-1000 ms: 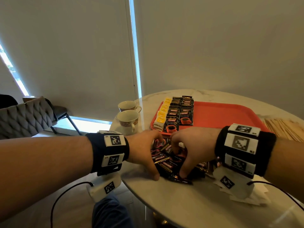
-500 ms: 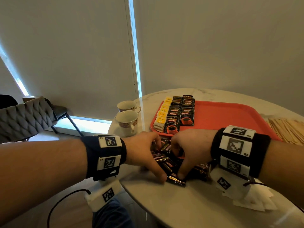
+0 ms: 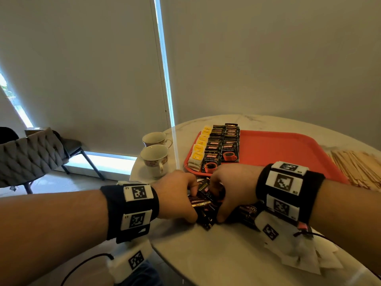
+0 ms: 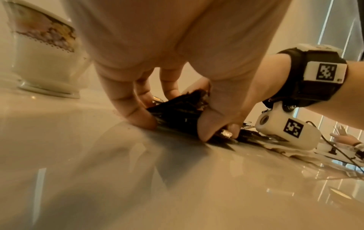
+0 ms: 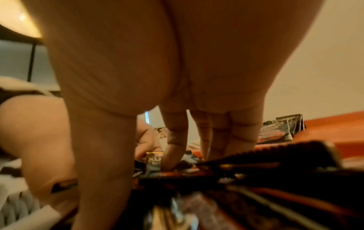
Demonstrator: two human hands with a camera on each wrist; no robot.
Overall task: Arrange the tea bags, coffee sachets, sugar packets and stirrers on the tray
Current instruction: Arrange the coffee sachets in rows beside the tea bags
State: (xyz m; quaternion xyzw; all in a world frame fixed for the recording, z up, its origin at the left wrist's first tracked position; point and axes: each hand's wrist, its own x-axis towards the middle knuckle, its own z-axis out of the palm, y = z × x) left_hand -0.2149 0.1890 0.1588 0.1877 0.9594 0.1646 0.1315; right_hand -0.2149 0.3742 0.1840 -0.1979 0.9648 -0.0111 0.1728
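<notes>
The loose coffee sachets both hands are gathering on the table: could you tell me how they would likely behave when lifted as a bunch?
The coffee sachets look glossy and thin, so they probably slide against each other and may fan out. The left hand and right hand squeeze them from both sides, suggesting a light, floppy bundle needing steady pressure.

Round marble table [image 3: 216, 254]: red tray [image 3: 288, 149], two cups [image 3: 154, 159], loose sachets [image 3: 206, 203], stirrers [image 3: 358, 168].

Left hand [image 3: 177, 198] and right hand [image 3: 233, 194] lowered side by side, knuckles up, fingers curled downward and gripping one shared pile; banded forearms reached in from either side.
</notes>
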